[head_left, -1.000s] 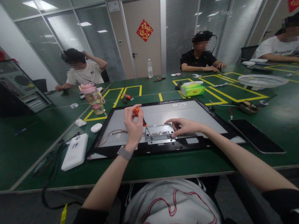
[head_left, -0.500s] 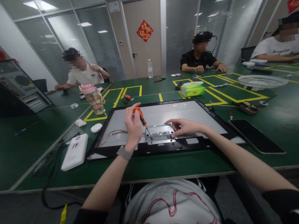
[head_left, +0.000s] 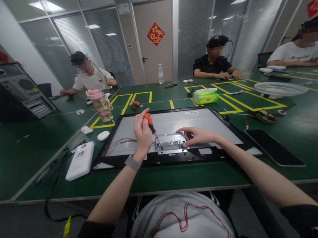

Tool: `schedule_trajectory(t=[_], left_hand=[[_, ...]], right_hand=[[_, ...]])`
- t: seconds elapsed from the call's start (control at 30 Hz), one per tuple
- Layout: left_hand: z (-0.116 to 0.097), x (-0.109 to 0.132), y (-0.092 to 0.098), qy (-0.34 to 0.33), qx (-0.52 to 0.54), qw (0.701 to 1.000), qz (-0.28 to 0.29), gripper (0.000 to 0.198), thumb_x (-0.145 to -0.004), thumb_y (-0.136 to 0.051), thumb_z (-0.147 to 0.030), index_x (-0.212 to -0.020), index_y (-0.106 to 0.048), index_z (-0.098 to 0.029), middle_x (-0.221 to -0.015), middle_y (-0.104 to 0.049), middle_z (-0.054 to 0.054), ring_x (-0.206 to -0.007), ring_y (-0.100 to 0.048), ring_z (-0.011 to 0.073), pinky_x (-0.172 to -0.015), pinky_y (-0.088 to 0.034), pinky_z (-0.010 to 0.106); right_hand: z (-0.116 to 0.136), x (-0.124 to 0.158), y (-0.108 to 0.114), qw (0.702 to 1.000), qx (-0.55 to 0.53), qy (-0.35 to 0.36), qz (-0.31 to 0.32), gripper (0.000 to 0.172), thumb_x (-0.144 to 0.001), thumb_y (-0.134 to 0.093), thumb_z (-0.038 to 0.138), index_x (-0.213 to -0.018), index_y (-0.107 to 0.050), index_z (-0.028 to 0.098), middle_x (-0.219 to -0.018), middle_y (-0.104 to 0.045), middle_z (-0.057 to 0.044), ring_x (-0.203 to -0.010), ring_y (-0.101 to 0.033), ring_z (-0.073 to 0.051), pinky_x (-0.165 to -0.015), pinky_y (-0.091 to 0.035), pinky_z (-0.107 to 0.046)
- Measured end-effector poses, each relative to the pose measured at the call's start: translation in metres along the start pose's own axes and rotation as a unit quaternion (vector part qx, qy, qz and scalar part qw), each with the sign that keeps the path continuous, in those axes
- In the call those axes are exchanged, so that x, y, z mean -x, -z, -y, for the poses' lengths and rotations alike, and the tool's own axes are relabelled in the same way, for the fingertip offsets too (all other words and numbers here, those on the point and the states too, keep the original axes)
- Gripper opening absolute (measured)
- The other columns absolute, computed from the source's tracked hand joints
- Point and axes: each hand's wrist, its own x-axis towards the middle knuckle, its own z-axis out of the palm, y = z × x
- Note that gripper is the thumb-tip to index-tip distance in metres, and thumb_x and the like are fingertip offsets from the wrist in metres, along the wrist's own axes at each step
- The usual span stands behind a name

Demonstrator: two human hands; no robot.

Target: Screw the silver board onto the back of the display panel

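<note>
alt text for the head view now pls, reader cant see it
A person's left hand holds an orange-and-black screwdriver, tip down at a metal plate on a flat panel; the right hand touches the plate's right side. The panel lies on a green table, a white device to its left and a dark phone to its right.

screwdriver handle: plastic | plate: shiny metal | panel: smooth, satin | bottle: clear plastic
</note>
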Motion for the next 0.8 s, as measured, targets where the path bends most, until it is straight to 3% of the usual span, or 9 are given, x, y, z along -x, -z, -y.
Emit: schedule_trajectory(t=[0.3, 0.37, 0.47, 0.57, 0.67, 0.8], left_hand=[[-0.003, 0.003, -0.003, -0.002, 0.000, 1.000, 0.010, 0.019, -0.088, -0.056, -0.029, -0.105, -0.062, -0.024, -0.094, -0.050, 0.004, -0.079, -0.053, 0.0137, -0.071, -0.047, 0.028], [-0.003, 0.003, -0.003, -0.006, -0.012, 1.000, 0.003, 0.017, -0.090, -0.052, -0.030, -0.103, -0.061, -0.023, -0.094, -0.050, 0.004, -0.079, -0.053, 0.0139, -0.072, -0.047, 0.028], [-0.006, 0.003, 0.000, -0.054, -0.087, 0.994, 0.040, 0.025, -0.096, -0.038, -0.028, -0.111, -0.056, -0.020, -0.095, -0.055, 0.006, -0.085, -0.055, 0.0167, -0.079, -0.045, 0.031], [-0.010, 0.000, 0.005, -0.184, -0.250, 0.946, 0.096, 0.030, -0.093, -0.043, -0.030, -0.117, -0.052, -0.016, -0.102, -0.060, 0.010, -0.100, -0.055, 0.0233, -0.087, -0.042, 0.038], [-0.013, -0.002, 0.009, -0.274, -0.371, 0.882, 0.097, 0.033, -0.091, -0.046, -0.030, -0.119, -0.051, -0.014, -0.107, -0.065, 0.012, -0.113, -0.053, 0.0264, -0.098, -0.035, 0.043], [-0.015, -0.001, 0.009, -0.316, -0.426, 0.845, 0.074, 0.034, -0.090, -0.047, -0.034, -0.117, -0.053, -0.013, -0.112, -0.066, 0.012, -0.120, -0.052, 0.0268, -0.102, -0.032, 0.044]], right_hand=[[0.002, 0.000, 0.001, 1.000, -0.001, -0.002, 0.005, 0.076, -0.069, -0.074, 0.046, -0.133, -0.048, 0.016, -0.074, -0.054, 0.002, -0.068, -0.052, -0.015, -0.063, -0.040, -0.028], [0.002, 0.000, 0.001, 1.000, 0.004, -0.004, 0.003, 0.075, -0.069, -0.074, 0.047, -0.132, -0.049, 0.016, -0.074, -0.054, 0.002, -0.068, -0.052, -0.016, -0.063, -0.040, -0.028], [0.004, 0.001, 0.000, 1.000, -0.002, -0.013, 0.008, 0.075, -0.069, -0.073, 0.047, -0.132, -0.049, 0.015, -0.072, -0.052, 0.002, -0.067, -0.051, -0.016, -0.064, -0.040, -0.028], [0.005, 0.001, 0.000, 1.000, 0.004, -0.026, 0.009, 0.075, -0.069, -0.073, 0.047, -0.133, -0.048, 0.015, -0.073, -0.052, 0.002, -0.069, -0.051, -0.016, -0.065, -0.039, -0.028], [0.005, 0.001, -0.001, 1.000, 0.008, -0.020, 0.008, 0.075, -0.070, -0.072, 0.047, -0.132, -0.048, 0.013, -0.072, -0.050, 0.002, -0.069, -0.050, -0.016, -0.066, -0.039, -0.029], [0.003, 0.000, -0.001, 1.000, 0.003, -0.024, 0.015, 0.075, -0.071, -0.070, 0.048, -0.134, -0.046, 0.013, -0.073, -0.050, 0.002, -0.070, -0.049, -0.016, -0.067, -0.039, -0.029]])
